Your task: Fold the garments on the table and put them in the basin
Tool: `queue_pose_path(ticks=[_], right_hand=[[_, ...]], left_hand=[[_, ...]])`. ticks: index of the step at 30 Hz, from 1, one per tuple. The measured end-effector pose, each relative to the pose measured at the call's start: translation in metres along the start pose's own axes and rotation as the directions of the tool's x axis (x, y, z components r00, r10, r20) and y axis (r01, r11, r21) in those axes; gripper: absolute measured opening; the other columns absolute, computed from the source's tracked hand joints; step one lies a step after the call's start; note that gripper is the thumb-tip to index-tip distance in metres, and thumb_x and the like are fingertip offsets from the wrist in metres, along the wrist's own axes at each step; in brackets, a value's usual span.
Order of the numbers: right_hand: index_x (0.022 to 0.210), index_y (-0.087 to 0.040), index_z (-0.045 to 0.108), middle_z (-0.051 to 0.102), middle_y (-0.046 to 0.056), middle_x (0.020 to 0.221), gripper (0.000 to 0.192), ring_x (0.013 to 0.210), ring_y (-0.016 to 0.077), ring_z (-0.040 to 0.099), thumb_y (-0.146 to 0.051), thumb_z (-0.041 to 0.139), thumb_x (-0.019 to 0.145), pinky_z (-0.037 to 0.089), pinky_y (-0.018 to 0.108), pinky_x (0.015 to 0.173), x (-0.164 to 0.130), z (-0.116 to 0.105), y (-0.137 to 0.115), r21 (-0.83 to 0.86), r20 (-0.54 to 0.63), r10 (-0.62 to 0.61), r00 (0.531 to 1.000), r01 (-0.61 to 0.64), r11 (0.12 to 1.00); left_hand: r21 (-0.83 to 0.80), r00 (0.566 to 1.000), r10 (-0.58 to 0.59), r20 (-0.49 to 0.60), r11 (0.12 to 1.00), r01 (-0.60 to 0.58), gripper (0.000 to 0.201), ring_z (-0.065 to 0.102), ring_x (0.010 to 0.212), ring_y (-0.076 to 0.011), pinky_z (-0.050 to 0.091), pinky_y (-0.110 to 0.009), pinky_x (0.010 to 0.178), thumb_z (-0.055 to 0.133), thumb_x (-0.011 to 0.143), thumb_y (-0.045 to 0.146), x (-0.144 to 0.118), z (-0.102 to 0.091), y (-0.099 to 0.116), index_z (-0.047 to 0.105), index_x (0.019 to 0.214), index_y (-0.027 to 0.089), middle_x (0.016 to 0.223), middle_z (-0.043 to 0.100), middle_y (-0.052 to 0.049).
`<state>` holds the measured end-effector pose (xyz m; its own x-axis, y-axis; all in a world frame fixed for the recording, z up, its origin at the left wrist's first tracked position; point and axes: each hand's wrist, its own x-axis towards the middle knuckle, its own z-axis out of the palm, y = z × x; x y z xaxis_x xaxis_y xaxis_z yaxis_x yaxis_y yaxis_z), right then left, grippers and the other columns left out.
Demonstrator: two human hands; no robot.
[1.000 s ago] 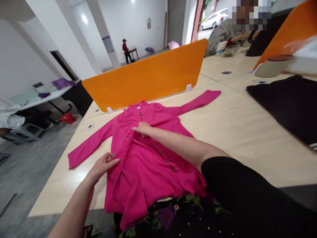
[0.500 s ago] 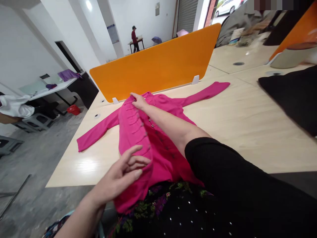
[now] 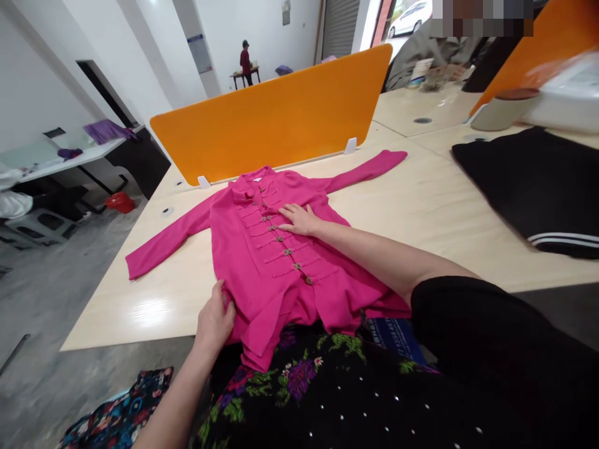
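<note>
A bright pink button-front jacket (image 3: 243,249) lies face up on the pale wooden table (image 3: 421,206), sleeves spread left and right, its hem hanging over the near edge. My right hand (image 3: 299,219) rests flat on the chest, just right of the row of knot buttons. My left hand (image 3: 215,318) grips the jacket's lower left edge at the table's rim.
An orange divider panel (image 3: 281,118) stands along the table's far side. A black garment with white stripes (image 3: 538,187) lies at the right. Another person sits beyond the divider at the top right (image 3: 421,50); someone stands far off (image 3: 244,61). Grey floor lies to the left.
The left front panel has been folded shut over the jacket. My right hand slid from the collar down to the chest; my left hand dropped to the hem edge.
</note>
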<state>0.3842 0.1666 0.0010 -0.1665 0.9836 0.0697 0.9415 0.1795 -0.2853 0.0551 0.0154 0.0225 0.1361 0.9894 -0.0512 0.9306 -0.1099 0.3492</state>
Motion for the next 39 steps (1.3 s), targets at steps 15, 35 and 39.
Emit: queue_pose_path(ticks=[15, 35, 39], right_hand=[[0.134, -0.015, 0.051, 0.036, 0.018, 0.148, 0.045, 0.136, 0.0349, 0.029, -0.034, 0.047, 0.094, 0.020, 0.062, 0.107, 0.002, -0.015, -0.033, -0.076, -0.155, 0.104, 0.982, -0.116, 0.990], [0.094, -0.014, 0.068, 0.059, 0.007, 0.088, 0.030, 0.081, 0.0161, 0.057, -0.034, 0.046, 0.095, 0.045, 0.030, 0.075, -0.218, -0.040, -0.037, 0.656, -0.071, -0.484, 0.872, 0.407, 0.636], [0.101, -0.017, 0.067, 0.064, 0.008, 0.100, 0.036, 0.096, 0.0190, 0.060, -0.044, 0.044, 0.094, 0.046, 0.034, 0.085, -0.206, -0.061, -0.047, 0.791, -0.148, -0.318, 0.936, 0.305, 0.530]], left_hand=[[0.383, 0.805, 0.534, -0.256, 0.821, -0.423, 0.033, 0.059, 0.092, -0.0240, 0.042, -0.035, 0.082, 0.049, 0.090, 0.049, -0.070, -0.004, -0.014, 0.057, 0.098, 0.018, 0.098, 0.064, -0.011], [-0.978, 0.994, 0.067, 0.085, 0.198, 0.070, 0.030, 0.037, 0.050, -0.0064, 0.034, -0.018, 0.048, 0.071, 0.074, 0.039, -0.067, -0.061, 0.041, 0.053, 0.068, 0.016, 0.059, 0.045, 0.004], [-0.910, 0.973, 0.228, -0.030, 0.397, -0.120, 0.023, 0.056, 0.072, -0.0134, 0.047, -0.024, 0.067, 0.060, 0.083, 0.040, -0.059, -0.057, 0.063, 0.062, 0.087, 0.018, 0.080, 0.060, -0.002]])
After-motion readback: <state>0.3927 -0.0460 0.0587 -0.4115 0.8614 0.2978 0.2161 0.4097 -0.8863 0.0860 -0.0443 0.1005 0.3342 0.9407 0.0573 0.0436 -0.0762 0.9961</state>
